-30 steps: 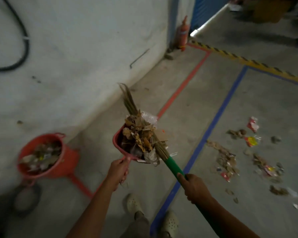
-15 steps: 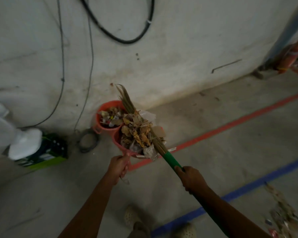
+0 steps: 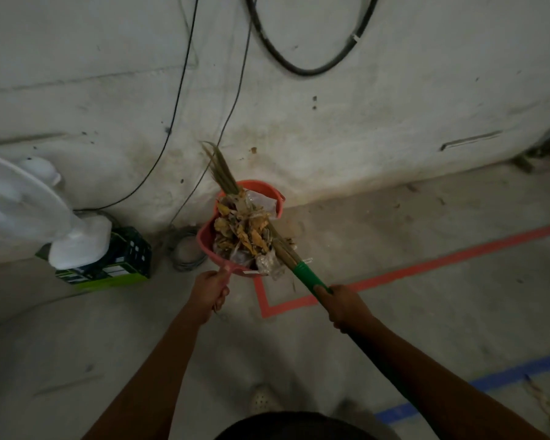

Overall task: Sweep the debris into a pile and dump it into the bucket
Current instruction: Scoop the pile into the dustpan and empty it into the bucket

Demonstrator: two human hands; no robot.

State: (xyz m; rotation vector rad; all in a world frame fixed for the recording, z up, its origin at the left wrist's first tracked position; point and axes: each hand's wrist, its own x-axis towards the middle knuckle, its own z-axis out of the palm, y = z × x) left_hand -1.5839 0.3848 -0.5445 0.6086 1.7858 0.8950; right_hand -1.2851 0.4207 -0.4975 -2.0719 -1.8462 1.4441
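Observation:
My left hand [image 3: 211, 292] grips the handle of a red dustpan [image 3: 205, 238] heaped with dry leaves and plastic scraps [image 3: 245, 233]. The pan hangs in the air right in front of and partly over the red bucket [image 3: 265, 189], which stands on the floor against the wall. My right hand [image 3: 342, 304] holds the green handle of a straw broom [image 3: 305, 274]. Its bristles [image 3: 223, 173] lie across the debris in the pan and point up toward the wall. Most of the bucket's inside is hidden behind the pan.
A white fan [image 3: 23, 198] and a green-and-black box [image 3: 121, 265] stand at the left by the wall. A wire coil [image 3: 185, 249] lies beside the bucket. Cables [image 3: 299, 69] hang on the wall. Red tape [image 3: 394, 274] and blue tape [image 3: 489, 382] mark the floor. Loose debris [image 3: 546, 408] lies at the bottom right.
The view has swung left from the littered floor toward the wall. The loaded dustpan and broom have come up to the bucket, which now sits directly behind the pan.

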